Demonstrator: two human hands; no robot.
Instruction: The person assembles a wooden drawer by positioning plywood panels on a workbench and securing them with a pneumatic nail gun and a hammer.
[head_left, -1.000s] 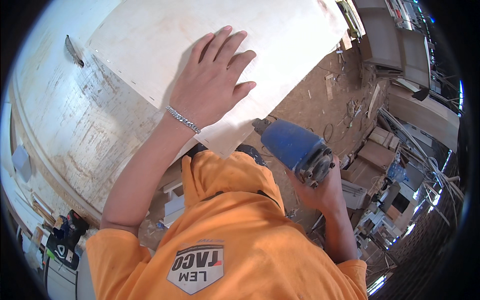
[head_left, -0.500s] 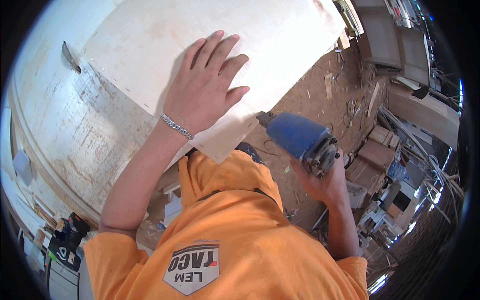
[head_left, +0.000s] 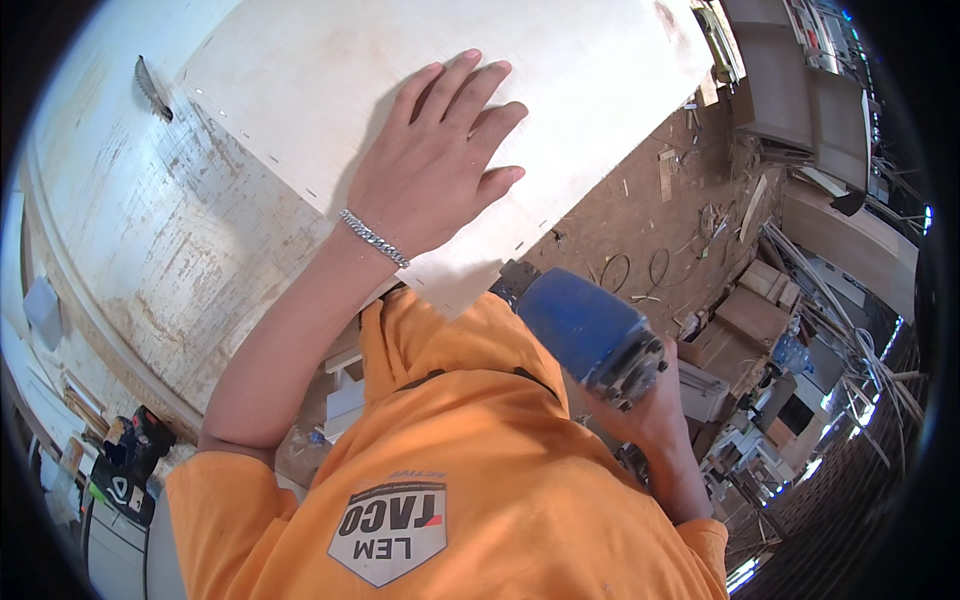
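Note:
A pale plywood panel (head_left: 290, 110) lies on the worn whitish worktable (head_left: 170, 270), one corner pointing toward me. Small staple-like marks run along its edges. My left hand (head_left: 430, 180) presses flat on the panel with fingers spread; a chain bracelet circles the wrist. In my right hand (head_left: 645, 405) is a blue pneumatic staple gun (head_left: 580, 325), gripped below its body. The gun's nose meets the panel's right edge near the close corner; whether it touches cannot be made out. Most of the right fingers are hidden behind the gun.
A toothed saw-blade piece (head_left: 153, 92) lies on the table left of the panel. Wood scraps and cord loops litter the brown floor (head_left: 640, 220). Cardboard boxes (head_left: 750, 320) and long strips are piled at right. A black bag (head_left: 125, 470) sits at lower left.
My right hand has brought the staple gun left and nearer to me, along the panel's edge toward its close corner. My left hand stays flat on the panel; the whole view has shifted slightly.

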